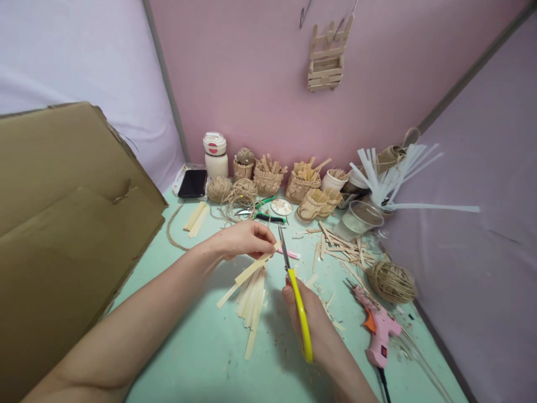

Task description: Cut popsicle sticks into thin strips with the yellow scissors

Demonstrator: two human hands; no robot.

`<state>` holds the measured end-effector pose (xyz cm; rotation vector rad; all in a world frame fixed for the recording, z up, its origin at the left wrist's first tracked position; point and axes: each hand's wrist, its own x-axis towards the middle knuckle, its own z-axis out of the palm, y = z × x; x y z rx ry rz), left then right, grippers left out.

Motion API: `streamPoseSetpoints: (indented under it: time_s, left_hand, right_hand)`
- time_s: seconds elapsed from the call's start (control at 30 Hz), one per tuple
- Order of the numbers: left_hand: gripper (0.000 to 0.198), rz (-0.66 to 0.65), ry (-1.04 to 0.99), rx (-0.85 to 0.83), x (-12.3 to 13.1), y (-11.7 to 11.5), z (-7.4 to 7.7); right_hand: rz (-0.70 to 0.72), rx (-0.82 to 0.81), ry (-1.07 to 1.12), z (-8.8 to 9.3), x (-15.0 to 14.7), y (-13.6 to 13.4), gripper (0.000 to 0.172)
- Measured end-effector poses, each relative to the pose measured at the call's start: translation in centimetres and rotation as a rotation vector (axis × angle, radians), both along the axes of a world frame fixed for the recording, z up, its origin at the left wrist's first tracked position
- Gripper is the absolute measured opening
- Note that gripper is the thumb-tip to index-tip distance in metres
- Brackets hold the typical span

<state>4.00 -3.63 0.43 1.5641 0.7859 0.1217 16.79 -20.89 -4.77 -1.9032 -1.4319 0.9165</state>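
Observation:
My left hand [243, 239] is closed in a pinch on a flat wooden stick [251, 270], holding it slanted above the green table [201, 347]. My right hand [312, 324] grips yellow-handled scissors [298, 305]; their blades point away from me and meet the stick's upper end near my left fingertips. Under the stick lies a loose pile of cut wooden sticks [253, 299].
A large cardboard sheet [62, 224] leans at the left. A pink glue gun [377, 327] and a twine ball [392, 281] lie to the right. Along the pink wall stand woven baskets of sticks [268, 178], a white jar [215, 155], a phone [193, 183], a clear cup [359, 219].

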Motion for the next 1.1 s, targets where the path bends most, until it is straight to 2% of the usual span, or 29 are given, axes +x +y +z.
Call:
streamPoseSetpoints:
  time_s: [0.1, 0.3, 0.77, 0.93, 1.1]
  left_hand:
    - [0.017, -0.029, 0.017, 0.025, -0.2, 0.4, 0.0]
    - [0.021, -0.113, 0.075, 0.181, -1.0, 1.3, 0.0]
    - [0.017, -0.205, 0.083, 0.186, -1.7, 2.4, -0.1]
    - [0.018, -0.275, 0.16, 0.279, -1.9, 2.7, 0.2]
    - [0.021, -0.312, 0.249, 0.357, -2.2, 3.2, -0.2]
  right_hand:
    - [0.013, -0.032, -0.001, 0.2, 0.1, -0.1, 0.039]
    - [0.066, -0.079, -0.006, 0.9, 0.3, -0.1, 0.042]
    - [0.107, -0.161, -0.03, 1.4, 0.3, -0.1, 0.039]
    - [0.122, -0.162, -0.047, 1.5, 0.3, -0.2, 0.039]
    - [0.131, -0.215, -0.074, 1.3, 0.3, -0.2, 0.04]
